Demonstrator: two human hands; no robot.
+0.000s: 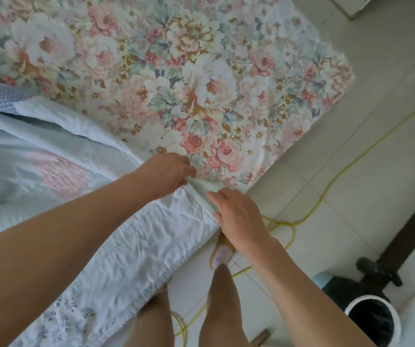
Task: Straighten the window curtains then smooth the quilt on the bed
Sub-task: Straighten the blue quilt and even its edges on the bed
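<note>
A pale blue-white quilt (136,236) with a pink patch lies crumpled over the left part of the bed, on a floral bed sheet (201,78). Both hands meet at the quilt's corner near the bed's edge. My left hand (168,174) pinches the corner's upper fold. My right hand (236,216) grips the corner's lower edge, just off the mattress side. No curtains are in view.
A yellow cord (326,189) loops across the white tiled floor beside the bed. A bin lined with a black bag (371,319) stands at the lower right, by a dark stand with a wheel (376,269). My legs and one socked foot (222,255) are beside the bed edge.
</note>
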